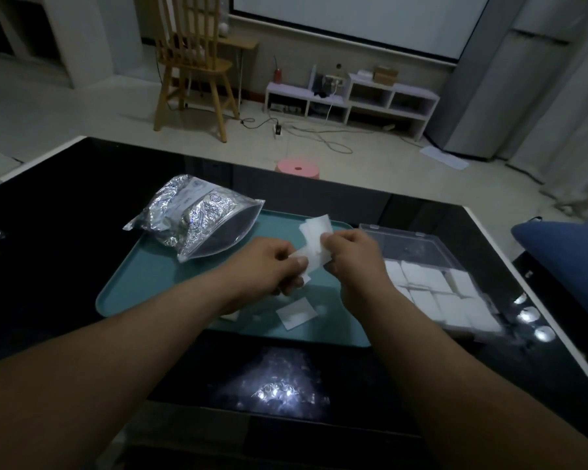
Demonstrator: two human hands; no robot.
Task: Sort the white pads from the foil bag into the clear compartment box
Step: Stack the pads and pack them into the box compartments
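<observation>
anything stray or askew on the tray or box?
One loose white pad lies on the teal tray near its front edge, outside the clear box. The foil bag overhangs the tray's far-left corner. The pads in the box look orderly.

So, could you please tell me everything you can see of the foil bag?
The foil bag is crinkled, shiny silver, with a pale printed label on top and a darker, smoother panel at its right end. It lies on its side over the far left corner of the teal tray, its left end overhanging the black table. Whether its mouth is open is unclear. Only tray and table touch it.
</observation>
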